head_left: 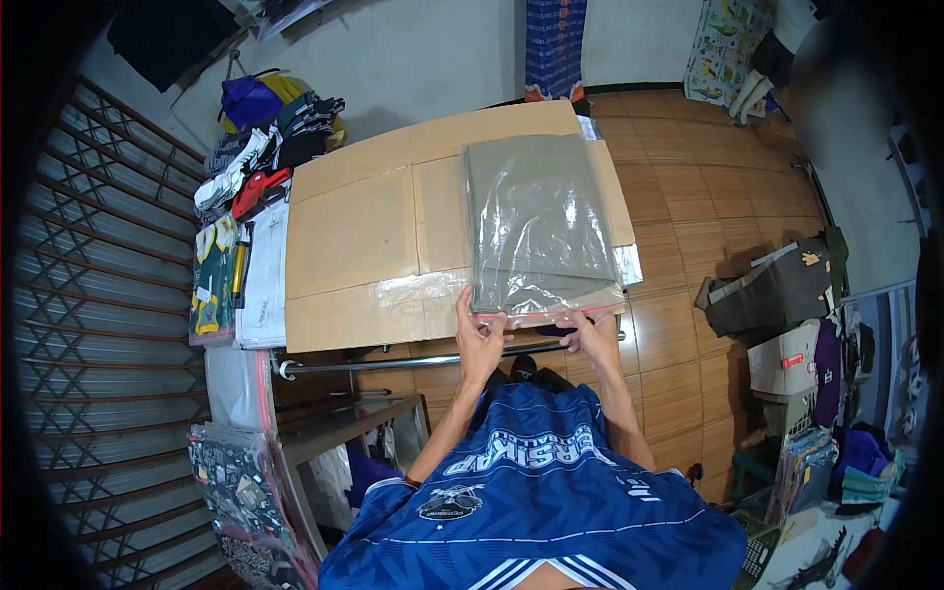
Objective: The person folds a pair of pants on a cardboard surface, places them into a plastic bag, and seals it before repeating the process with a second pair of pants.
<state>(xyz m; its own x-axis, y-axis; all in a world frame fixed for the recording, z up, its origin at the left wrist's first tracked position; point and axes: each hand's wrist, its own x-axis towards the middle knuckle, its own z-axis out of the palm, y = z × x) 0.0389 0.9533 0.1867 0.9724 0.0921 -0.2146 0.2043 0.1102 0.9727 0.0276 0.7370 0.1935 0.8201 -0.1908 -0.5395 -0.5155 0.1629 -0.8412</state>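
A folded grey-green garment lies inside a clear plastic bag (pixel 539 221) on a flattened cardboard sheet (pixel 354 231). The bag's red-striped edge faces me, near the front edge of the cardboard. My left hand (pixel 480 339) pinches this edge at its left part. Farther right along the same edge, my right hand (pixel 593 339) holds the plastic between thumb and fingers. Shiny reflections cover parts of the bag.
A metal rail (pixel 413 362) runs below the cardboard's front edge. Left of the cardboard are a red tool (pixel 260 193), packaged clothes (pixel 213 275) and a clothes pile. Garments and a white box (pixel 784 364) stand at the right, beyond the tiled floor (pixel 678 334).
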